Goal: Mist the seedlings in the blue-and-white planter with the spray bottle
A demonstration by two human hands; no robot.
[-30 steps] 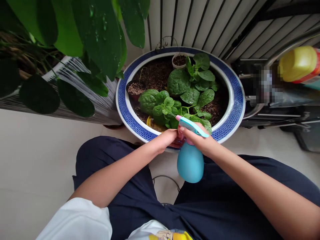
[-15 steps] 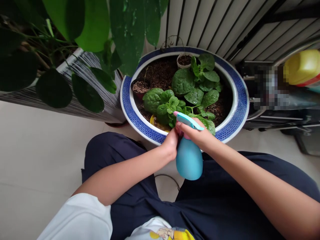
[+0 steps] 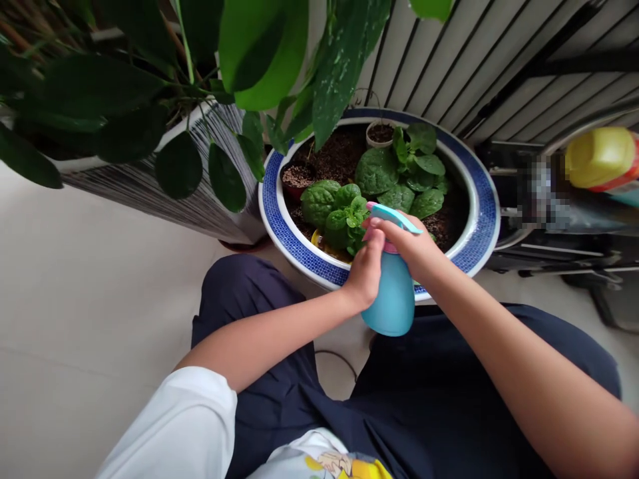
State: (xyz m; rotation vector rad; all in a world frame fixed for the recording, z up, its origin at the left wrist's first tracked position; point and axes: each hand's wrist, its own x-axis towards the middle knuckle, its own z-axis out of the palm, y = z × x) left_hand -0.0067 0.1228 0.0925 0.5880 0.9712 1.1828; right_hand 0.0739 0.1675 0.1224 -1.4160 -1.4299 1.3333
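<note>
My right hand (image 3: 417,249) is closed round the neck of a light-blue spray bottle (image 3: 392,303) with a teal and pink spray head, held over the near rim of a round blue-and-white planter (image 3: 480,199). My left hand (image 3: 366,269) is curled against the bottle's left side just under the nozzle. The nozzle points at the leafy green plant (image 3: 344,209) growing in dark soil in the planter. Two small pots (image 3: 298,176) sit in the soil at the back and left.
A large-leafed plant (image 3: 259,46) in a striped grey planter (image 3: 164,193) overhangs from the upper left. A black metal railing (image 3: 449,53) runs behind. A yellow bottle (image 3: 602,156) lies at the right. Pale floor tiles (image 3: 74,299) spread to the left; my dark trousers fill the foreground.
The spray bottle has risen and shifted right toward the plant. My left hand moved from under the nozzle onto the bottle's side. The view has swung left and down a little.
</note>
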